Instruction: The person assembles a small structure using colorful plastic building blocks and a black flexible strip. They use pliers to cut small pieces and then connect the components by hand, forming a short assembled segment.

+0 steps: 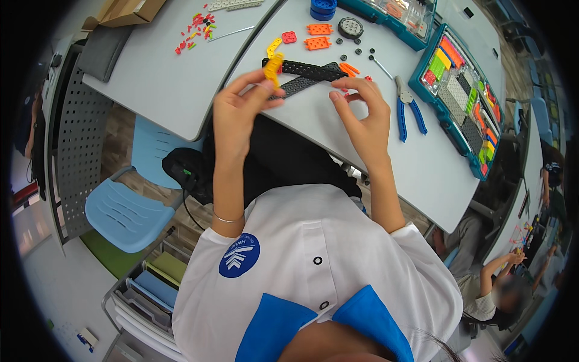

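In my left hand [238, 108] a yellow angled plastic building piece [273, 68] is pinched upright between thumb and fingers. My right hand [365, 114] hovers over the table edge, thumb and index finger a little apart, with nothing visible between them. Between the hands lie a black perforated beam [307, 70] and a dark grey perforated beam [301, 84], crossing each other. Close behind my left hand is another yellow bent piece [274, 46]. Small orange pieces [350, 69] lie just beyond my right fingertips.
Blue-handled pliers [405, 108] lie right of my right hand, before a teal parts case [464, 99]. Farther back are orange plates [318, 43], a wheel [350, 28] and a metal axle [381, 67]. Small coloured connectors [196, 27] are scattered on the left table.
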A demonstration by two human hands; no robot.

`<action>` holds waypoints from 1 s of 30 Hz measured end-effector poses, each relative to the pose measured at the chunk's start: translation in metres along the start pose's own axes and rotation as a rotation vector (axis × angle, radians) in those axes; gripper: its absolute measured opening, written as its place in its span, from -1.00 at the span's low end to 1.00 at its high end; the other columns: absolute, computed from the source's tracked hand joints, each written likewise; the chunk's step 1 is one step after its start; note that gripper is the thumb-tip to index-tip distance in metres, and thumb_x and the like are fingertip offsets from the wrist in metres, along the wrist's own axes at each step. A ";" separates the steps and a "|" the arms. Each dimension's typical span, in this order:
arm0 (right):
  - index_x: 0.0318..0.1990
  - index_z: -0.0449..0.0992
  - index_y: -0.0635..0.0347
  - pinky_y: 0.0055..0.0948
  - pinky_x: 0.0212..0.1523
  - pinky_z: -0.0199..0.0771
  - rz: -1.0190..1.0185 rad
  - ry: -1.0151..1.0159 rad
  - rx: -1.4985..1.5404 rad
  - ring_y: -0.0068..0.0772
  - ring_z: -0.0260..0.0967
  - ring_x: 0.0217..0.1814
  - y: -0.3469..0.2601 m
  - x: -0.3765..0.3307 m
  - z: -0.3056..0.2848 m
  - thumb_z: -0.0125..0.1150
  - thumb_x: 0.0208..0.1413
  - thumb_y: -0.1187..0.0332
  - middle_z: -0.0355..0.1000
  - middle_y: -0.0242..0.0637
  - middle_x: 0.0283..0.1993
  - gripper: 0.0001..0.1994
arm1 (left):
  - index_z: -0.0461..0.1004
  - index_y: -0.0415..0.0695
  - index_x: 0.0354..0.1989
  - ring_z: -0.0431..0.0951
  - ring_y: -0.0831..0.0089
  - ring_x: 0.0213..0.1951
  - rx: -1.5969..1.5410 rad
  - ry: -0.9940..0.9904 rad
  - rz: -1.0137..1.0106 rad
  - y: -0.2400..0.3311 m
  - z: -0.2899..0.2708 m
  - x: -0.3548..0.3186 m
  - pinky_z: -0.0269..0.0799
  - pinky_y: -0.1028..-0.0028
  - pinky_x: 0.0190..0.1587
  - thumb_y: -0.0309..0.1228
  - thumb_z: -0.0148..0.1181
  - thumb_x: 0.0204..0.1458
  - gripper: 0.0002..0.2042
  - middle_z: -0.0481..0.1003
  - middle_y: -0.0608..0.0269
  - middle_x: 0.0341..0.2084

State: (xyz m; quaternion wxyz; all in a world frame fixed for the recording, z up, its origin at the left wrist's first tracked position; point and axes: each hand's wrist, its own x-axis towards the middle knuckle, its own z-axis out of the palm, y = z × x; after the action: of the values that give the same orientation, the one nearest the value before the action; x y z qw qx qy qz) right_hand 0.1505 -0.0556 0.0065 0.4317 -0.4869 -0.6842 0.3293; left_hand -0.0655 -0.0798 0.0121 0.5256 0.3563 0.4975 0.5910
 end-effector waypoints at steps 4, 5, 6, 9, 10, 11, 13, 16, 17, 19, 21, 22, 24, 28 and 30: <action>-0.11 0.59 0.23 -0.28 0.03 0.39 -0.283 0.106 -0.417 -0.15 0.30 0.15 -0.003 0.019 0.013 0.37 0.02 0.46 0.50 -0.30 -0.03 -0.75 | 0.47 -0.47 0.07 0.66 0.28 -0.20 0.153 0.113 0.058 -0.009 -0.026 0.033 0.69 0.38 -0.11 -0.51 0.19 0.22 -0.69 0.56 -0.06 -0.17; -0.12 0.59 0.22 -0.24 0.08 0.35 -0.282 0.118 -0.476 -0.13 0.28 0.17 0.005 0.022 0.021 0.37 0.01 0.47 0.48 -0.30 -0.02 -0.76 | 0.47 -0.48 0.07 0.66 0.28 -0.20 0.165 0.115 0.051 -0.014 -0.028 0.040 0.69 0.37 -0.10 -0.50 0.19 0.22 -0.68 0.56 -0.07 -0.17; -0.13 0.59 0.22 -0.19 0.14 0.31 -0.281 0.131 -0.534 -0.11 0.26 0.18 0.011 0.024 0.026 0.37 0.01 0.47 0.47 -0.30 -0.01 -0.76 | 0.47 -0.48 0.07 0.66 0.28 -0.20 0.168 0.097 0.045 -0.017 -0.029 0.044 0.69 0.37 -0.10 -0.50 0.20 0.22 -0.68 0.56 -0.06 -0.18; -0.16 0.58 0.23 -0.08 0.24 0.16 -0.197 0.084 -0.489 -0.09 0.29 0.13 0.021 0.024 0.030 0.34 0.04 0.49 0.47 -0.26 -0.11 -0.80 | 0.47 -0.47 0.08 0.67 0.29 -0.21 0.179 0.051 0.029 -0.025 -0.029 0.054 0.69 0.37 -0.09 -0.48 0.20 0.22 -0.67 0.57 -0.04 -0.20; -0.16 0.58 0.24 -0.10 0.22 0.19 -0.206 0.085 -0.446 -0.10 0.29 0.12 0.023 0.026 0.029 0.33 0.05 0.48 0.47 -0.24 -0.13 -0.81 | 0.47 -0.47 0.08 0.67 0.29 -0.22 0.182 0.040 0.027 -0.027 -0.030 0.057 0.69 0.37 -0.09 -0.48 0.20 0.22 -0.67 0.58 -0.04 -0.21; -0.16 0.58 0.25 -0.12 0.20 0.21 -0.212 0.084 -0.406 -0.10 0.30 0.11 0.023 0.026 0.027 0.32 0.06 0.48 0.46 -0.22 -0.16 -0.82 | 0.47 -0.47 0.09 0.67 0.30 -0.22 0.182 0.028 0.021 -0.028 -0.029 0.057 0.69 0.37 -0.09 -0.48 0.20 0.23 -0.66 0.58 -0.03 -0.21; -0.16 0.58 0.27 -0.16 0.16 0.26 -0.166 0.064 -0.300 -0.11 0.30 0.09 0.022 0.025 0.024 0.31 0.09 0.47 0.46 -0.19 -0.19 -0.83 | 0.47 -0.47 0.08 0.66 0.31 -0.22 0.179 0.016 0.000 -0.025 -0.030 0.056 0.69 0.38 -0.09 -0.47 0.20 0.23 -0.67 0.59 -0.01 -0.22; -0.16 0.58 0.29 -0.23 0.10 0.30 -0.054 0.028 -0.140 -0.12 0.31 0.06 0.017 0.024 0.024 0.29 0.13 0.45 0.46 -0.17 -0.21 -0.84 | 0.47 -0.46 0.09 0.65 0.32 -0.20 0.150 -0.029 -0.026 -0.022 -0.033 0.058 0.68 0.38 -0.07 -0.46 0.19 0.24 -0.66 0.58 0.00 -0.20; -0.15 0.58 0.28 -0.26 0.09 0.32 -0.035 0.029 -0.117 -0.13 0.31 0.05 0.018 0.023 0.024 0.29 0.13 0.44 0.46 -0.18 -0.20 -0.84 | 0.47 -0.46 0.09 0.65 0.32 -0.19 0.136 -0.049 -0.037 -0.022 -0.034 0.058 0.67 0.37 -0.05 -0.46 0.19 0.24 -0.66 0.58 0.01 -0.19; -0.14 0.58 0.27 -0.28 0.06 0.33 -0.006 0.034 -0.100 -0.14 0.30 0.04 0.018 0.022 0.024 0.28 0.15 0.43 0.47 -0.19 -0.19 -0.83 | 0.45 -0.46 0.10 0.63 0.33 -0.17 0.069 -0.067 -0.057 -0.019 -0.038 0.056 0.66 0.34 -0.03 -0.45 0.18 0.24 -0.66 0.57 0.01 -0.15; -0.12 0.58 0.25 -0.29 0.06 0.34 0.020 0.044 -0.116 -0.17 0.29 0.04 0.016 0.022 0.023 0.28 0.15 0.43 0.48 -0.21 -0.16 -0.83 | 0.45 -0.47 0.09 0.63 0.33 -0.16 0.010 -0.064 -0.071 -0.019 -0.040 0.054 0.66 0.33 -0.03 -0.46 0.16 0.25 -0.66 0.56 0.01 -0.15; -0.11 0.58 0.24 -0.29 0.05 0.35 0.032 0.054 -0.131 -0.17 0.29 0.05 0.016 0.021 0.023 0.28 0.15 0.43 0.48 -0.22 -0.15 -0.82 | 0.45 -0.47 0.08 0.63 0.32 -0.16 -0.015 -0.051 -0.072 -0.019 -0.041 0.052 0.67 0.33 -0.04 -0.46 0.16 0.25 -0.67 0.56 0.02 -0.17; -0.09 0.58 0.21 -0.30 0.03 0.37 0.059 0.079 -0.165 -0.19 0.28 0.07 0.018 0.021 0.024 0.28 0.15 0.43 0.49 -0.24 -0.12 -0.81 | 0.45 -0.48 0.08 0.63 0.31 -0.17 -0.054 -0.048 -0.081 -0.021 -0.041 0.051 0.67 0.32 -0.06 -0.48 0.15 0.25 -0.67 0.55 0.03 -0.19; -0.07 0.59 0.16 -0.31 0.02 0.36 -0.095 0.156 -0.263 -0.20 0.26 0.07 0.026 0.026 0.015 0.29 0.12 0.46 0.50 -0.26 -0.10 -0.79 | 0.43 -0.43 0.09 0.62 0.34 -0.15 -0.108 -0.087 -0.115 -0.025 -0.043 0.048 0.64 0.31 -0.03 -0.47 0.14 0.25 -0.68 0.54 0.04 -0.11; -0.08 0.60 0.15 -0.31 0.03 0.35 -0.100 0.248 -0.294 -0.20 0.27 0.05 0.028 0.028 0.002 0.29 0.10 0.48 0.51 -0.27 -0.13 -0.78 | 0.43 -0.40 0.10 0.61 0.37 -0.15 -0.130 -0.104 -0.128 -0.025 -0.041 0.046 0.63 0.33 -0.02 -0.47 0.14 0.25 -0.68 0.54 0.05 -0.06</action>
State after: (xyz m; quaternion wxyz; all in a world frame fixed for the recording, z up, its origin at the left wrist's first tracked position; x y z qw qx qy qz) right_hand 0.1554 -0.0198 -0.0114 0.4528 -0.5471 -0.6897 0.1413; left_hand -0.1069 -0.0447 -0.0271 0.6092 0.3192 0.4519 0.5681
